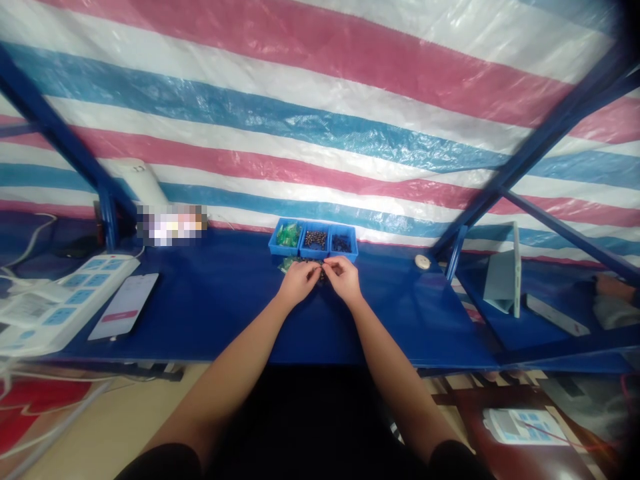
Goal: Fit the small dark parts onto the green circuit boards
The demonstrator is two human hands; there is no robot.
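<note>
My left hand [301, 281] and my right hand [343, 276] meet just in front of a row of small blue bins, fingertips pinched close together. Something small and dark shows between and under the fingers, too small to make out. The left bin [286, 237] holds green pieces, perhaps in clear wrapping. Many small brownish metallic parts [316, 239] fill the middle bin, and small black parts [343, 243] lie in the right one. A green piece [288, 264] rests on the table beside my left hand, partly hidden by it.
The blue table [210, 307] carries a phone [125, 305] and a large white power strip [75, 300] at left. A round whitish object [423, 262] lies at right. Beyond the blue frame stand a tablet in a case [504, 277] and another person's hand [615, 288]. Striped sheeting [320, 133] hangs behind.
</note>
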